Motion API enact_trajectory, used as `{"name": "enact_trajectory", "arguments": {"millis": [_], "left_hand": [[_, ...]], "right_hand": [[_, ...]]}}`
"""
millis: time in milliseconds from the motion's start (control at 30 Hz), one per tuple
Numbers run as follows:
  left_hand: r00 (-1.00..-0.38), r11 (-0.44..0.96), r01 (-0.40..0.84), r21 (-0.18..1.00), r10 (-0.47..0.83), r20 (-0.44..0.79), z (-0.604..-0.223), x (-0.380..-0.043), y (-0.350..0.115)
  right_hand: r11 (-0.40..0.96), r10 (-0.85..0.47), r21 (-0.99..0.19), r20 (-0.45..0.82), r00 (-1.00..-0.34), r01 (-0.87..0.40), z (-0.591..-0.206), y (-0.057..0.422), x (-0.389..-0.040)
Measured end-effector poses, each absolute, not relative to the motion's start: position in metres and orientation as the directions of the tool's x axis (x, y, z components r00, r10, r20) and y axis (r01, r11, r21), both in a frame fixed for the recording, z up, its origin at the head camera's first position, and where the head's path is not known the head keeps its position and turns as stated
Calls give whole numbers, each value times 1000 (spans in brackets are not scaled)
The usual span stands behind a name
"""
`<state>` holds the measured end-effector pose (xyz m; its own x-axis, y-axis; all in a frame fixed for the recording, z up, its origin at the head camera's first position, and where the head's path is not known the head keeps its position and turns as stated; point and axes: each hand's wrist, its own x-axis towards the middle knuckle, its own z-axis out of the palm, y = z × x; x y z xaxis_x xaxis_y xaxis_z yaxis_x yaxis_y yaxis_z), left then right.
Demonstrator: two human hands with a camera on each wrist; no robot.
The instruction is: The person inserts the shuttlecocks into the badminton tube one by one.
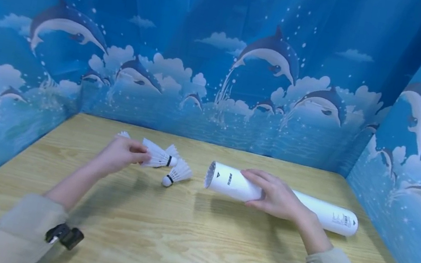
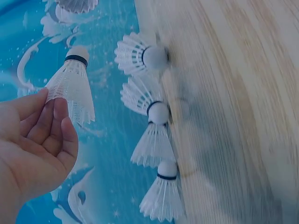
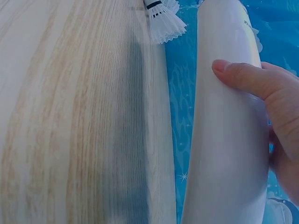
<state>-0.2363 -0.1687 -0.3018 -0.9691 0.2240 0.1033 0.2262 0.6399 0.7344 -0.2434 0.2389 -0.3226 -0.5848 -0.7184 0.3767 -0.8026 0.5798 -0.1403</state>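
My left hand (image 1: pixel 124 154) pinches a white shuttlecock (image 1: pixel 156 155) by its skirt, held above the table with its cork pointing right. In the left wrist view, the thumb and fingers of that hand lie at the skirt's lower edge, and the black-banded cork of the held shuttlecock (image 2: pixel 74 88) points away from the palm. A long white shuttlecock tube (image 1: pixel 233 182) is gripped by my right hand (image 1: pixel 275 194), thumb on the near side. The tube's left end faces the shuttlecocks and shows a jagged, skirt-like ring; its right end lies lower, near the tabletop.
Several more shuttlecocks (image 2: pixel 161 193) lie on the wooden table (image 1: pixel 175 238), behind and beside the left hand; one (image 1: pixel 182 172) sits just below the held one. Blue dolphin-printed curtains (image 1: pixel 213 118) stand along the table's back and sides.
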Motion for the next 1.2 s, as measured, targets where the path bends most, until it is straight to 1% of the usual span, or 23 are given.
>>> {"name": "enact_trajectory", "arguments": {"millis": [367, 667, 900, 1000, 1200], "left_hand": [[-952, 564, 254, 786, 291, 99, -304, -237, -140], [-927, 533, 334, 778, 337, 167, -310, -241, -119], [-930, 563, 317, 763, 342, 134, -310, -241, -109], [-928, 571, 326, 753, 347, 138, -310, -241, -105], [-901, 511, 384, 769, 388, 193, -313, -242, -96]], "right_hand": [[574, -724, -142, 373, -580, -807, -323, 239, -246], [570, -728, -135, 376, -574, -811, -324, 238, -246], [581, -723, -143, 362, -589, -801, -324, 238, -246], [584, -720, -147, 360, -593, -798, -324, 238, -246], [582, -722, -139, 365, -588, -801, -324, 238, -247]]}}
